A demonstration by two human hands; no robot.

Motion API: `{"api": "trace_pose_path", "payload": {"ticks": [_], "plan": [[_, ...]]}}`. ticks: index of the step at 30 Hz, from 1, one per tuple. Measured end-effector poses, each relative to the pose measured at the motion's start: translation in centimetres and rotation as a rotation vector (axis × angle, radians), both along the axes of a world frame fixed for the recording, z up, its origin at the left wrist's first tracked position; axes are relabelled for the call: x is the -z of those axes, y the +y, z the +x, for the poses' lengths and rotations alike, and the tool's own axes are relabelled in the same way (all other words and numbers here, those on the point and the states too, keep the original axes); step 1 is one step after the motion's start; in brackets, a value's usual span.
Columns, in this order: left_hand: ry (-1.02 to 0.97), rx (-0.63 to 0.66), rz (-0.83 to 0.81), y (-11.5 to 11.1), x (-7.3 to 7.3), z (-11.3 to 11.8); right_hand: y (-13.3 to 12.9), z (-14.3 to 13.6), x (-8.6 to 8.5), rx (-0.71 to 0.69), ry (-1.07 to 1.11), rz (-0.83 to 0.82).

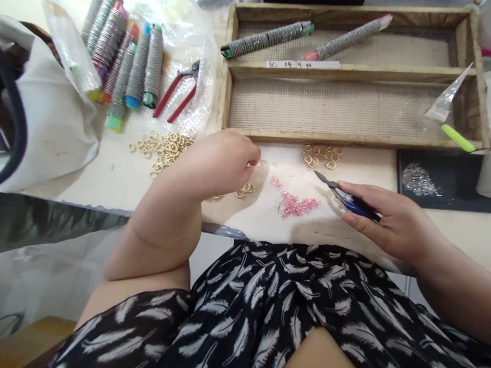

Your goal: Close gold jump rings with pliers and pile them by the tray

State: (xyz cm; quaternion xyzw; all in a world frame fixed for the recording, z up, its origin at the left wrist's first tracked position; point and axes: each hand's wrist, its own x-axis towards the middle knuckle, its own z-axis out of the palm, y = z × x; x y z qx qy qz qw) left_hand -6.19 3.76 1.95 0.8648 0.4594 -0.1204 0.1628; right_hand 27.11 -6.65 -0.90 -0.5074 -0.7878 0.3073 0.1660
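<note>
My right hand (387, 220) grips blue-handled pliers (355, 204), their pointed jaws aimed up and left over the table. My left hand (233, 163) is curled with fingers pinched just below the wooden frame; whatever is between the fingertips is hidden. Under and beside it lie a few gold rings (246, 189). A pile of small pink beads (295, 203) sits between the two hands. Near the plier tips rests another cluster of gold rings (320, 155), with a little pink among them. A larger heap of gold rings (169, 147) is left of my left hand.
A wooden mesh-bottomed tray (345, 137) spans the back, holding two wire-wrapped rods (268, 40). Several more wrapped rods (134, 71) and red-handled pliers (180, 92) lie on plastic at left. A black mat (460, 199) with clear beads is at right. The table edge runs before me.
</note>
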Motion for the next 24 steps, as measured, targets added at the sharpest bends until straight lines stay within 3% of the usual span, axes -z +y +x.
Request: {"api": "trace_pose_path", "payload": {"ticks": [3, 12, 15, 20, 24], "plan": [[0.209, 0.018, -0.096, -0.4, -0.4, 0.5, 0.0, 0.0, 0.0, 0.008, -0.005, 0.017], [0.296, 0.066, -0.092, -0.5, -0.4, 0.0, 0.0, 0.0, -0.4, 0.005, -0.005, 0.019], [0.203, 0.045, -0.051, -0.3, -0.4, 0.4, 0.0, -0.1, -0.4, 0.021, 0.002, 0.003], [-0.176, -0.027, 0.068, -0.5, 0.0, 1.1, 0.1, -0.1, -0.3, 0.031, 0.022, -0.051], [-0.059, 0.023, 0.039, -0.5, -0.2, -0.4, 0.0, 0.2, -0.2, 0.044, 0.03, -0.077]]}}
